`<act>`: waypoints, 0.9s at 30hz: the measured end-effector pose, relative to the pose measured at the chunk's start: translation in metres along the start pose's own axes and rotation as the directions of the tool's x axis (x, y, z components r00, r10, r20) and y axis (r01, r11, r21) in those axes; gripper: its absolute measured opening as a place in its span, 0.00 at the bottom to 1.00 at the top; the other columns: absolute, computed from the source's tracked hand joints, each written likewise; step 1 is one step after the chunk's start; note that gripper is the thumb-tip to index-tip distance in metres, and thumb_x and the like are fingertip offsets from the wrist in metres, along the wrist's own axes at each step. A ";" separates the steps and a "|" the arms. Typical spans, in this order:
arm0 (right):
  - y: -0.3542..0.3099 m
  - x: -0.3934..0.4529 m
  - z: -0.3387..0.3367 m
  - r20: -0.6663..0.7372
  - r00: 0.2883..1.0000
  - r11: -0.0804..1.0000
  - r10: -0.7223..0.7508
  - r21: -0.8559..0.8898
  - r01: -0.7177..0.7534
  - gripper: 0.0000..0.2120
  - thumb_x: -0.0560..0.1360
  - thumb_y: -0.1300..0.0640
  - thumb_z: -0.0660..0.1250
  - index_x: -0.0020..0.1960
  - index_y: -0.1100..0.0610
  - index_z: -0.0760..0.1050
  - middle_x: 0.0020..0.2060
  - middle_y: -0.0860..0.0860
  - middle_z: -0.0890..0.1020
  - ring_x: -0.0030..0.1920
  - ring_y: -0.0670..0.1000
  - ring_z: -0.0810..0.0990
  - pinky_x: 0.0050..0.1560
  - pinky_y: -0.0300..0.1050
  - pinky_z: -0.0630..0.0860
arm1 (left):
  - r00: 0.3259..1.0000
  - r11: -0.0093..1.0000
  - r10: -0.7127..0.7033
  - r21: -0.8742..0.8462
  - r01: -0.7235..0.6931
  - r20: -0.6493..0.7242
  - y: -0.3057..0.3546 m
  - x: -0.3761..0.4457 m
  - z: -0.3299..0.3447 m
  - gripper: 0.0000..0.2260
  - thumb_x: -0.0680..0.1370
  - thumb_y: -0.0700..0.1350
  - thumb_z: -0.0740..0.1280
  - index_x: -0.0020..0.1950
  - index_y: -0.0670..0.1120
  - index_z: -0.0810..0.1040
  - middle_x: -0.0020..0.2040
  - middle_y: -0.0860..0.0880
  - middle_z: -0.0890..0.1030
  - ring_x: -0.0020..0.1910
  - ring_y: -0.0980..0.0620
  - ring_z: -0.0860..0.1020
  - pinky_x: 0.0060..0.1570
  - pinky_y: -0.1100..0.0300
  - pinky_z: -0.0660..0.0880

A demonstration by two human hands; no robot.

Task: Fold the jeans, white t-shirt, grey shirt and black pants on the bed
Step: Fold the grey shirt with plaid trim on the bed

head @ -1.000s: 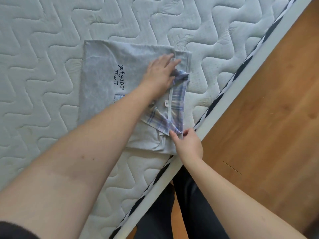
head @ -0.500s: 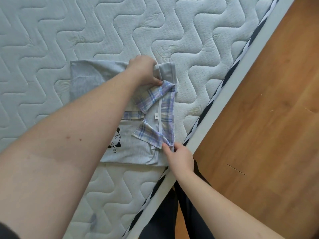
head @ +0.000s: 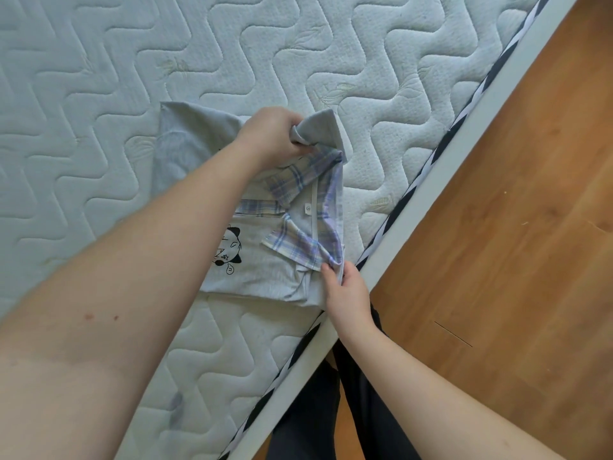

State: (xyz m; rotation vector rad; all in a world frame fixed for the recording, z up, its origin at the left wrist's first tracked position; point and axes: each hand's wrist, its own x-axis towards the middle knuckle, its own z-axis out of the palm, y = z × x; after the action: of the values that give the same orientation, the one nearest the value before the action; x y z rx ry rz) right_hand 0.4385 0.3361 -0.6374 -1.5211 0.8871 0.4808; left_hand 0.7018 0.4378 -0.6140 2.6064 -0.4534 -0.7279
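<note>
Change: since the earlier frames the left hand (head: pixel 270 136) had left off pressing flat on the grey shirt (head: pixel 258 265) and had gathered up its far fold, baring the cat print (head: pixel 229 250)
Left grip: closed on a bunched grey edge at the far end, lifted clear of the mattress (head: pixel 99 94)
Right grip: right hand (head: pixel 345 288) pinched on the near corner of the plaid collar (head: pixel 298 240), thumb and fingers shut on the cloth
Shirt place: part-folded on the mattress, near its right edge, just beside the striped piping (head: pixel 414 184)
Other garments: jeans, white t-shirt and black pants not in view
Step, as judged: squaring the collar end before the next fold
Doing it well: keep both grips level, draw the collar taut, lay the far fold down parallel to the near edge, then smooth it outward
Risk: bunched cloth could set a crease
</note>
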 end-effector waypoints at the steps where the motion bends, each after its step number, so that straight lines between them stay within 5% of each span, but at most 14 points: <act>1: -0.003 -0.002 -0.002 0.012 0.999 0.999 -0.032 -0.009 0.032 0.04 0.81 0.48 0.62 0.52 0.41 0.75 0.44 0.39 0.82 0.45 0.38 0.79 0.40 0.32 0.73 | 0.999 0.999 -0.013 -0.041 0.012 -0.041 -0.002 -0.009 -0.005 0.07 0.74 0.51 0.73 0.46 0.50 0.82 0.39 0.51 0.78 0.43 0.48 0.75 0.42 0.55 0.70; 9: -0.059 -0.021 -0.032 0.175 0.963 0.979 -0.203 0.002 0.206 0.07 0.80 0.48 0.62 0.57 0.43 0.75 0.54 0.46 0.82 0.57 0.49 0.80 0.61 0.56 0.76 | 0.965 0.961 -0.106 -0.276 0.037 -0.241 -0.004 -0.108 -0.069 0.07 0.77 0.51 0.71 0.49 0.47 0.80 0.44 0.52 0.81 0.47 0.51 0.78 0.42 0.59 0.68; 12: -0.095 -0.039 -0.053 0.265 0.915 0.952 -0.304 0.040 0.305 0.09 0.80 0.50 0.64 0.59 0.46 0.77 0.54 0.47 0.83 0.58 0.51 0.81 0.58 0.51 0.78 | 0.931 0.910 -0.183 -0.412 0.039 -0.316 0.004 -0.158 -0.102 0.10 0.76 0.51 0.72 0.52 0.46 0.82 0.46 0.51 0.85 0.47 0.52 0.81 0.47 0.55 0.76; 17: -0.163 -0.066 -0.083 0.420 0.831 0.918 -0.366 0.015 0.396 0.14 0.74 0.49 0.67 0.59 0.48 0.80 0.53 0.51 0.85 0.54 0.52 0.83 0.51 0.47 0.80 | 0.852 0.818 -0.312 -0.575 0.016 -0.420 0.012 -0.243 -0.143 0.06 0.72 0.55 0.74 0.44 0.57 0.80 0.39 0.64 0.83 0.40 0.68 0.80 0.38 0.69 0.75; 22: -0.230 -0.055 -0.093 0.570 0.753 0.918 -0.329 0.006 0.396 0.14 0.70 0.52 0.70 0.55 0.53 0.83 0.47 0.53 0.86 0.46 0.51 0.85 0.44 0.43 0.81 | 0.810 0.585 -0.465 -0.811 -0.022 -0.358 -0.006 -0.288 -0.147 0.17 0.62 0.62 0.75 0.46 0.57 0.84 0.45 0.55 0.86 0.47 0.53 0.85 0.54 0.47 0.80; 27: -0.259 0.005 -0.056 0.633 0.750 0.831 -0.193 -0.301 0.468 0.12 0.72 0.50 0.72 0.54 0.53 0.82 0.45 0.52 0.85 0.44 0.50 0.83 0.44 0.44 0.81 | 0.780 0.365 -0.586 -0.931 0.014 -0.218 -0.062 -0.266 -0.096 0.15 0.62 0.56 0.78 0.46 0.53 0.85 0.46 0.51 0.87 0.46 0.51 0.85 0.52 0.52 0.80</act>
State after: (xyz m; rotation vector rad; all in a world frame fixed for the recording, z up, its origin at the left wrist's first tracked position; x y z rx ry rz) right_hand 0.6281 0.2698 -0.4647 -1.7528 -0.0093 0.8606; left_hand 0.5506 0.6269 -0.4545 1.6496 0.5556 -0.1719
